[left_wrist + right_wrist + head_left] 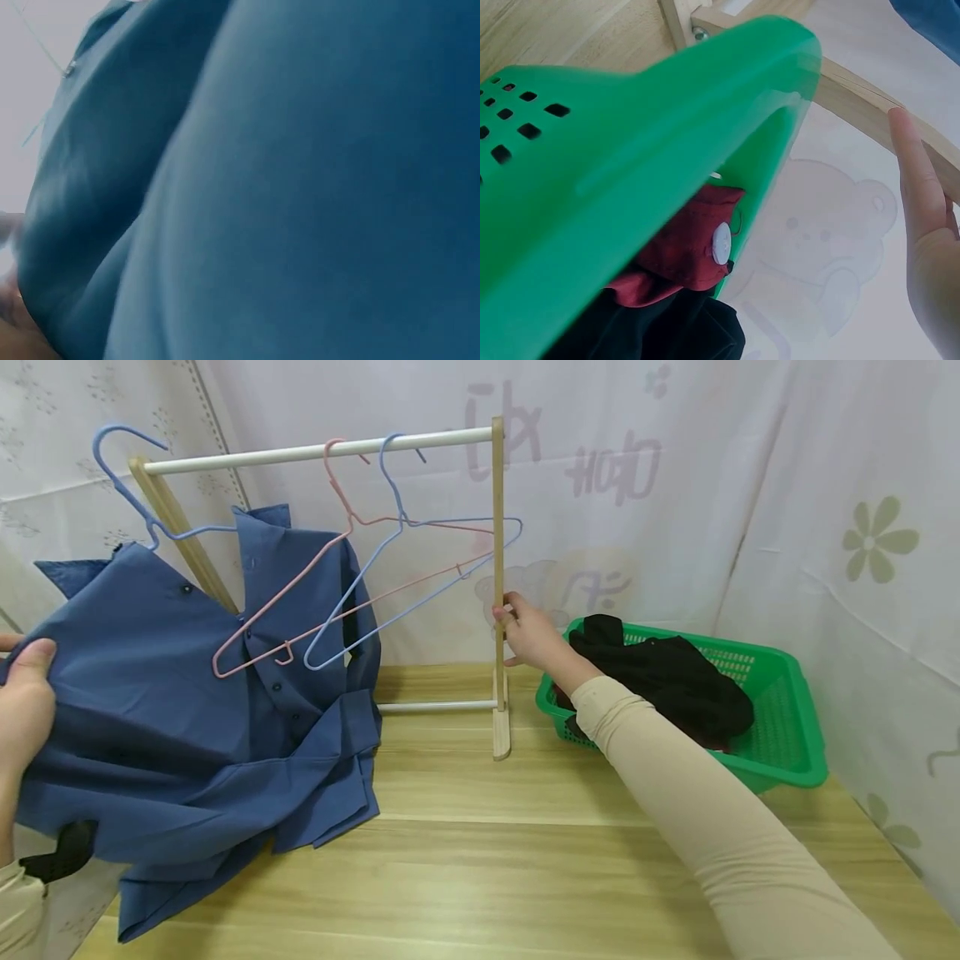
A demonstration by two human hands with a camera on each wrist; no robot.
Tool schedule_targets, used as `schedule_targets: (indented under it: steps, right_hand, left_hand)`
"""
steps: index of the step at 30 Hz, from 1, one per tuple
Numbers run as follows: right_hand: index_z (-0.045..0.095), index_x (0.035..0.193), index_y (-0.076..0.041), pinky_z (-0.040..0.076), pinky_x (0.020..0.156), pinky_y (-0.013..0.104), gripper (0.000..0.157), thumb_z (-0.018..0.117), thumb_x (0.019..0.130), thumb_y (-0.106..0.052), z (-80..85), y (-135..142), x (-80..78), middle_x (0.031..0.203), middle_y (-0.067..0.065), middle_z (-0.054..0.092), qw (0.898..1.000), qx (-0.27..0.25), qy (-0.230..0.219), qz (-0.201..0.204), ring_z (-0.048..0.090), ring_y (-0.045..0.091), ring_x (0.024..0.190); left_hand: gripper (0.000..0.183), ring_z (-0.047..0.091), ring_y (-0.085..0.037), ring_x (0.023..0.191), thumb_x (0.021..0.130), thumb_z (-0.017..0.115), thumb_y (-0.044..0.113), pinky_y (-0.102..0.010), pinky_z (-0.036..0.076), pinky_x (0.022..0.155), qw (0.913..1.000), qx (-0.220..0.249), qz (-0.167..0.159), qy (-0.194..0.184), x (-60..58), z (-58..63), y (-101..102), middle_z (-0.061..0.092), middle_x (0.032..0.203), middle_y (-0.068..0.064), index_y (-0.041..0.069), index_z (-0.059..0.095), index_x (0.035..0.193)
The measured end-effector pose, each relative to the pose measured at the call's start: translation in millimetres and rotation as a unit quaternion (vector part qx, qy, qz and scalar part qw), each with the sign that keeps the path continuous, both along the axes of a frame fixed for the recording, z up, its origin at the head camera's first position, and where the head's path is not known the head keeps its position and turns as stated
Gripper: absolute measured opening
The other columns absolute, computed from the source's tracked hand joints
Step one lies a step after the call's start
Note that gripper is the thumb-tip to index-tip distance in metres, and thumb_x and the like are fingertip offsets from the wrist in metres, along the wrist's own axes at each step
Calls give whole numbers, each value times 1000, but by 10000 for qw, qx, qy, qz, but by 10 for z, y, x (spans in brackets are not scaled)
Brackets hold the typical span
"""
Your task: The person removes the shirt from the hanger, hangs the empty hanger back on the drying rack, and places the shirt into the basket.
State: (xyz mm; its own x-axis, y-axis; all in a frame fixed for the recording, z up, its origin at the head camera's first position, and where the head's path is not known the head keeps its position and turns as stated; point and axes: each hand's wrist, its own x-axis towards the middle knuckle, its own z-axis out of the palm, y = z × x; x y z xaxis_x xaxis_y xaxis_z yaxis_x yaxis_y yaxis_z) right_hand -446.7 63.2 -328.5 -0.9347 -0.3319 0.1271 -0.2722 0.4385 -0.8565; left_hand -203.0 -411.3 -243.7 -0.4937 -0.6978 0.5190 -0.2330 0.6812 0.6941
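Observation:
At the left edge of the head view my left hand [26, 702] pinches the side of a blue buttoned shirt [161, 643], thumb on the front of the cloth. A blue hanger [123, 485] is inside the shirt's collar, its hook showing just above and left of the rail's end. Blue cloth [315, 180] fills most of the left wrist view. My right hand [532, 631] holds the right wooden post [498, 527] of a clothes rack, with the thumb on its near side. A pink hanger [341, 493] and another blue hanger [393, 485] hang bare on the white rail [300, 456].
A green basket [810, 727] with black clothing [667, 681] stands on the wooden table [480, 877] right of the rack. Dark red cloth with a white button [697, 240] shows inside it in the right wrist view. A printed white curtain [637, 527] hangs behind.

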Motion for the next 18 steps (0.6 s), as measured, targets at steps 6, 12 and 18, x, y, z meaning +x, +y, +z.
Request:
schedule_targets:
  steps: [6, 12, 18]
  right_hand:
    - [44, 147, -15, 66, 80, 50, 45, 36, 113, -44, -4, -36, 7, 139, 18, 57, 9999, 60, 100, -29, 61, 39, 124]
    - [46, 146, -18, 67, 74, 44, 45, 36, 112, -46, -20, -99, 14, 135, 16, 58, 9999, -2, 133, 13, 62, 37, 121]
    - [46, 146, -18, 67, 74, 43, 45, 36, 112, -47, -16, -134, 15, 139, 17, 59, 9999, 39, 141, 51, 61, 38, 125]
  left_hand:
    - [17, 21, 22, 88, 112, 51, 35, -16, 30, 98, 9997, -236, -20, 65, 71, -170, -119, 42, 103, 36, 32, 66, 119]
    - [37, 29, 27, 84, 108, 60, 27, -8, 22, 83, 9925, -829, -444, 775, 135, -501, -367, 31, 88, 47, 59, 45, 101]
    - [17, 26, 28, 91, 109, 59, 21, -8, 19, 89, 9873, -1248, -550, 818, 254, -779, -544, 28, 95, 50, 33, 69, 103]
